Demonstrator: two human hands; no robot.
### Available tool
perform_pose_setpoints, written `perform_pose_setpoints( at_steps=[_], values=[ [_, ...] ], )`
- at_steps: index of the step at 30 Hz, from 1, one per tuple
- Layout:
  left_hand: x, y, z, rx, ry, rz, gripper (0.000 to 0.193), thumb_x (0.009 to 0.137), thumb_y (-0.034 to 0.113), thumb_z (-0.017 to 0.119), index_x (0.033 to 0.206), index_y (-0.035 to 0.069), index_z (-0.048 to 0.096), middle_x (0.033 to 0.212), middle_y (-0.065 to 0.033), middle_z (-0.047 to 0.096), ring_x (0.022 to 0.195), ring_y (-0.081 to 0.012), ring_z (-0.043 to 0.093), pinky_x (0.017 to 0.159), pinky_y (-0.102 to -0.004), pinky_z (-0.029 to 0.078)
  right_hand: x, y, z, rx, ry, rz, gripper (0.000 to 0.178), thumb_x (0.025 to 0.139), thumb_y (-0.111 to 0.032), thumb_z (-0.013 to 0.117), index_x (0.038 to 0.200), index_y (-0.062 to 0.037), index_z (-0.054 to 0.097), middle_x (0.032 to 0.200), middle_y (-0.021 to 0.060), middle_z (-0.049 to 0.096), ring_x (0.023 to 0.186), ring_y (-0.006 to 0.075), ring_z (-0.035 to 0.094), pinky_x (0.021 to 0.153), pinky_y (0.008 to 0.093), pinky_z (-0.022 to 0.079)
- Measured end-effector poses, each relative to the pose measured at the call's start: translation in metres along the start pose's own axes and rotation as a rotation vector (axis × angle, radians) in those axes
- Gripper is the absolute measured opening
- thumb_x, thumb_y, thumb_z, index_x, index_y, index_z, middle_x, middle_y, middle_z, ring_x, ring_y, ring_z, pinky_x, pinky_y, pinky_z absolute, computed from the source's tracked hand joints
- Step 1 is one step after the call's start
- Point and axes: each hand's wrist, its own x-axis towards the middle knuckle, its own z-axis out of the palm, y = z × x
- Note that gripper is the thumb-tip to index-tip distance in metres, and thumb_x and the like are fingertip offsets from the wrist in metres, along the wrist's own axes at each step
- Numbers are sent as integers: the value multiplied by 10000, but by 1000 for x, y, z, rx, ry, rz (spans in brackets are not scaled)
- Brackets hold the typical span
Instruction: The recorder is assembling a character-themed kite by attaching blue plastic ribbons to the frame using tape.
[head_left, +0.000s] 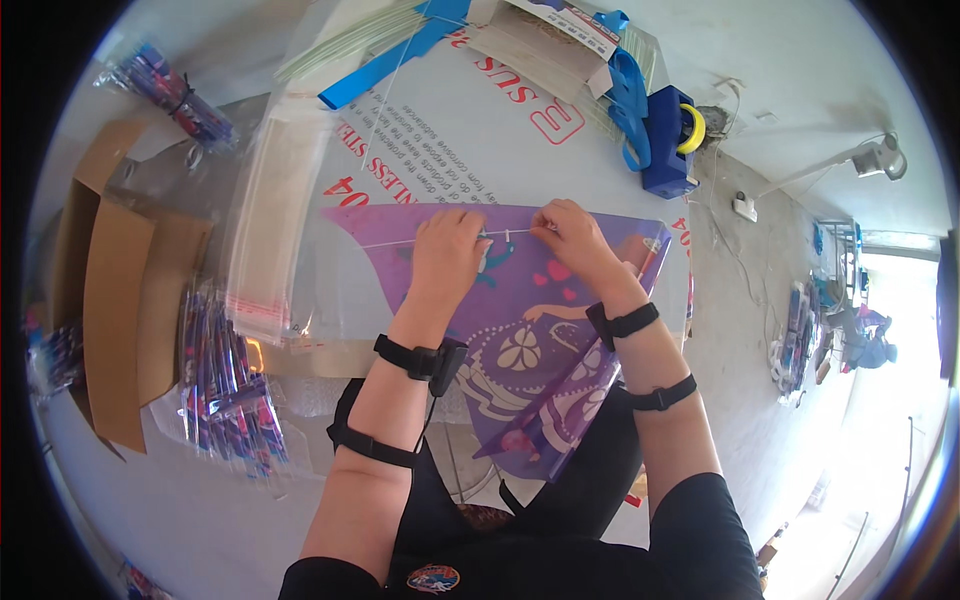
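Observation:
A purple printed kite sheet (520,310) lies over the table's near edge and hangs down toward my lap, its right side rolled into a tube. A thin white rod (390,243) runs across its upper part. My left hand (450,250) is closed over this rod, fingers curled, its tips near a small teal patch of the print. To its right, my right hand (572,235) pinches the rod's other part between thumb and fingers. Between the two hands, a small white tab (507,237) sits on the rod. The fingertips partly hide the gripped spots.
Clear plastic sleeves (275,220) lie along the table's left side. A blue tape dispenser (668,140) stands at the right back, beside blue ribbon (628,100) and an open carton (550,45). Pale rods (345,45) lie at the far left. Packed bundles (230,390) and a cardboard box (115,300) stand left.

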Motion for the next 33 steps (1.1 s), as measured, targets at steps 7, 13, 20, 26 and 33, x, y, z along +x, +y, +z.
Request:
perform_pose_setpoints(
  at_steps=[7, 13, 20, 26, 33],
  values=[
    [10, -3, 12, -3, 76, 44, 272, 666, 105, 748, 898, 92, 607, 862, -37, 575, 888, -249, 557, 793, -394, 407, 15, 0, 23, -65, 114, -39, 85, 739, -76, 676, 803, -48, 627, 796, 86, 579, 820, 279, 555, 720, 377, 455],
    [10, -12, 15, 31, 87, 2, 219, 661, 108, 745, 856, 112, 644, 847, -25, 567, 892, -230, 553, 811, -381, 399, 20, -5, 30, -22, 167, -26, 75, 723, -88, 687, 773, -62, 637, 786, 72, 585, 830, 285, 555, 738, 385, 459],
    [13, -13, 18, -21, 79, 9, 194, 669, 105, 736, 845, 114, 655, 843, -17, 572, 898, -222, 554, 828, -379, 385, 15, 0, 27, -20, 169, 6, 82, 720, -73, 686, 770, -56, 624, 785, 72, 588, 819, 291, 557, 729, 388, 459],
    [12, -15, 11, -24, 58, -38, 229, 669, 101, 753, 879, 105, 662, 866, -21, 581, 913, -237, 545, 845, -384, 387, 10, 5, 15, -67, 187, -32, 97, 698, -54, 698, 764, -57, 627, 785, 67, 587, 810, 284, 556, 723, 379, 461],
    [13, -19, 15, -13, 87, -62, 220, 657, 101, 765, 856, 105, 670, 894, -27, 576, 914, -247, 542, 833, -389, 392, 7, 14, 13, -94, 226, -1, 102, 687, -67, 712, 757, -67, 638, 781, 53, 585, 807, 271, 554, 728, 374, 460]
  ],
)
